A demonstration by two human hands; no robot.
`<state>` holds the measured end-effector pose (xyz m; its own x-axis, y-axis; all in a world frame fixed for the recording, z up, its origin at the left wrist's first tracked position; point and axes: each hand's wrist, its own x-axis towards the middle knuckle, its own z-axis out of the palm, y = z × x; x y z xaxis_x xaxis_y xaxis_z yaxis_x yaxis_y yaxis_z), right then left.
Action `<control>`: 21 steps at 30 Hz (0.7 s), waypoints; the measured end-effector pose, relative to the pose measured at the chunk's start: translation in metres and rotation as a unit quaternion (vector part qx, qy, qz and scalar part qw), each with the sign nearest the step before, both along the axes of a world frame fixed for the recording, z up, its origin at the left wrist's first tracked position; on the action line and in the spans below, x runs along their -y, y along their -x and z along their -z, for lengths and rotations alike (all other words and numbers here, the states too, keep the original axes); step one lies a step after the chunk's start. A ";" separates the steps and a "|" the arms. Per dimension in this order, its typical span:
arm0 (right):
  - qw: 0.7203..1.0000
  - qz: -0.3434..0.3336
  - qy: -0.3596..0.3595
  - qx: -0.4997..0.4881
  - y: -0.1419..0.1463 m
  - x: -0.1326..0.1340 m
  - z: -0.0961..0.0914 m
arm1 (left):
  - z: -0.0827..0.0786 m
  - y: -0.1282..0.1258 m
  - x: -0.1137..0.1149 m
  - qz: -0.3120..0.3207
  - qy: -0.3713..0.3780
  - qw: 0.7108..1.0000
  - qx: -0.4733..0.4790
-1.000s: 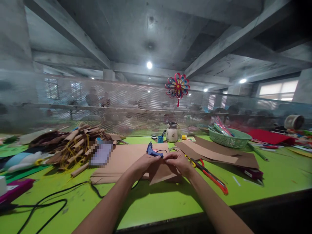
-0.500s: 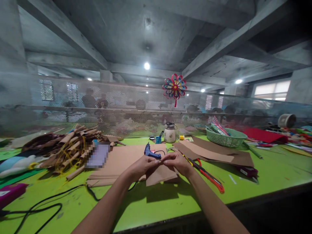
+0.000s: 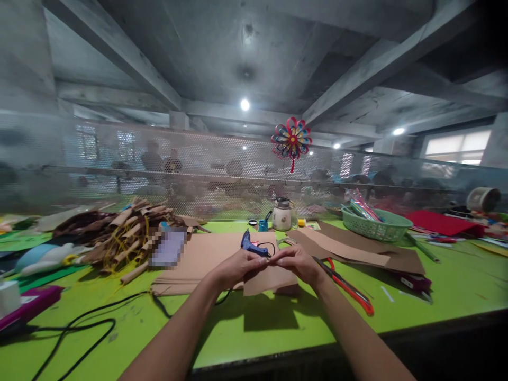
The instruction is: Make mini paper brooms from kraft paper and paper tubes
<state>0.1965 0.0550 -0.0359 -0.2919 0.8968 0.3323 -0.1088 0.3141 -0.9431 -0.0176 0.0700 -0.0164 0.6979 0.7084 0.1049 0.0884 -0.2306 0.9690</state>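
Above the table, a piece of brown paper [image 3: 270,280] is pinched at its far edge between my two hands, its near part hanging toward me and casting a shadow. My left hand [image 3: 238,267] is closed on the left of that edge, and my right hand [image 3: 297,263] is closed on the right, fingertips meeting. Just beyond them lies a blue hot glue gun [image 3: 254,244], with a black cord. Under and behind the hands is a stack of brown paper sheets [image 3: 210,248]. A red-handled cutting tool [image 3: 349,291] rests right of my right wrist.
Rolled brown paper pieces with yellow string [image 3: 123,227] are heaped at left. A green basket [image 3: 373,225], a jug [image 3: 281,216] and a blue pot [image 3: 263,225] stand farther back. Dark brown sheets [image 3: 408,262] lie at right. A black cable [image 3: 79,320] loops across the front left.
The view has swung slightly left, so everything sits farther right. Both hands still pinch the brown paper, whose hanging part now looks flatter and raised a little.
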 end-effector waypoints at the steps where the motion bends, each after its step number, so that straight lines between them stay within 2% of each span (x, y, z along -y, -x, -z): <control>1: 1.000 0.000 0.002 -0.003 0.000 0.000 0.000 | 0.000 0.000 0.000 0.012 0.003 1.000 0.000; 4: 1.000 -0.003 0.004 -0.012 0.000 -0.001 0.000 | 0.001 -0.001 -0.002 0.041 0.011 0.999 0.002; 10: 1.000 -0.015 -0.003 -0.023 -0.002 -0.001 0.001 | 0.004 0.000 -0.004 0.052 0.015 0.999 0.002; 21: 1.000 -0.018 -0.007 -0.008 -0.002 -0.003 0.002 | 0.007 -0.003 -0.006 0.032 0.015 0.999 -0.028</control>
<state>0.1986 0.0583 -0.0383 -0.3176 0.8813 0.3499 -0.1356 0.3230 -0.9366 -0.0145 0.0763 -0.0235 0.7456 0.6649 0.0443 0.1284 -0.2086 0.9695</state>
